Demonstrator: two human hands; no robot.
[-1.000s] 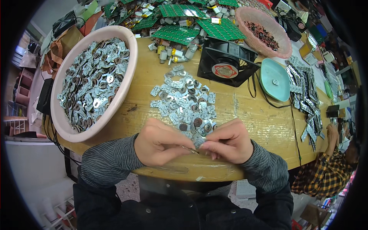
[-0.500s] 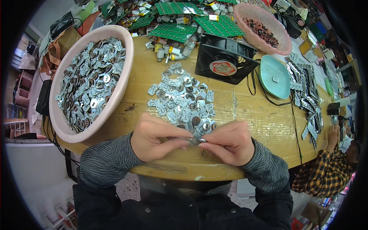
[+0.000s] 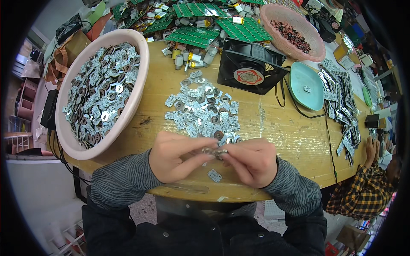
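My left hand (image 3: 177, 155) and my right hand (image 3: 252, 161) meet near the table's front edge, thumbs and forefingers pinched. Between their fingertips are small metal parts (image 3: 215, 151), blurred by motion, so I cannot make out exactly how they fit together. Just below the fingers a single small silvery circuit board (image 3: 215, 175) lies flat on the wood. Beyond my hands spreads a loose pile of similar small boards (image 3: 200, 112), some bearing round dark or shiny metal discs.
A big pink basin (image 3: 143, 64) full of such parts stands at left. A black fan (image 3: 252, 64) sits behind the pile, with a turquoise tray (image 3: 305, 100), board strips (image 3: 341, 106) and a pink basket (image 3: 271, 15) beyond. A co-worker's checked sleeve (image 3: 358, 192) shows at right.
A small board now lies on the table below my fingers. Both hands have shifted slightly, the right one a little lower and turned, and the held parts have turned.
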